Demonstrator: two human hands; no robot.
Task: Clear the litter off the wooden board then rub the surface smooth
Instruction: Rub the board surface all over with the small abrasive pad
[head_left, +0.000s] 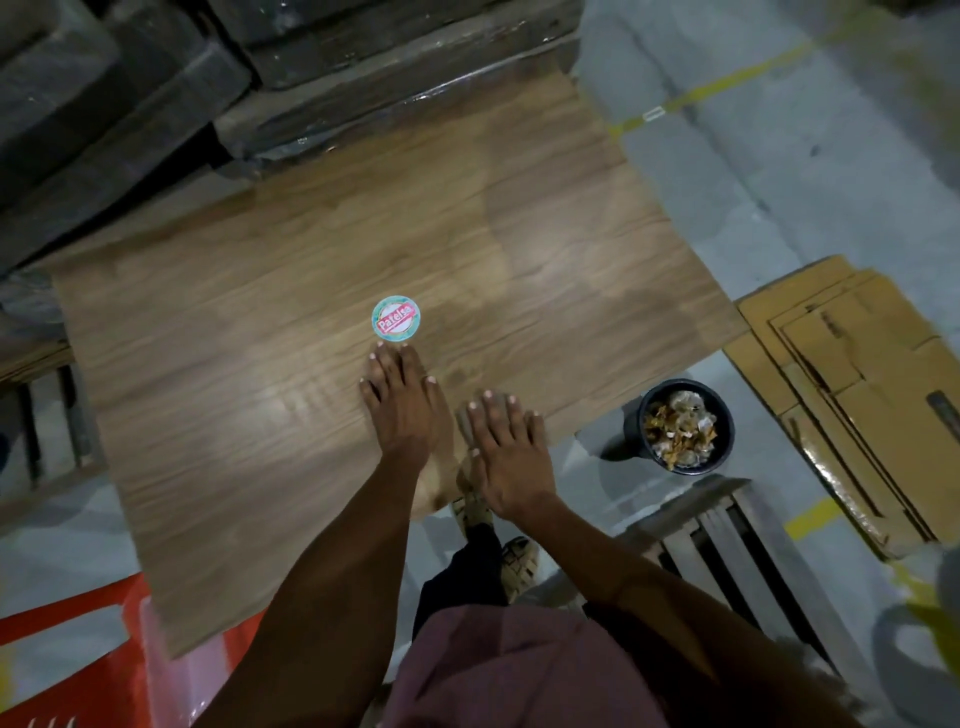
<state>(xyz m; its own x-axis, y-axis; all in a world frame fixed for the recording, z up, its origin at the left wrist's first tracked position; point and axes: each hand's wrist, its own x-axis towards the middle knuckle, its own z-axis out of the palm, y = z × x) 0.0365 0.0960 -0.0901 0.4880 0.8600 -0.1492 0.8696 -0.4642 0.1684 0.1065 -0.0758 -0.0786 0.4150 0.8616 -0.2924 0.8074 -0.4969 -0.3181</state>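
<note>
The one thing I can read is a round sticker on the wooden board, at twelve o'clock from my left hand, just past its fingertips. A red band across its white middle carries white letters that look like "Patelsa"; the teal rim shows no lettering I can make out.

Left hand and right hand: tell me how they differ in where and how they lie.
The left hand lies further in on the board, its fingertips just short of the round sticker; the right hand lies at the board's near edge, nearer the black bucket. The left hand's fingers are close together; the right hand's are slightly spread. Both are flat, palm down, holding nothing.
</note>
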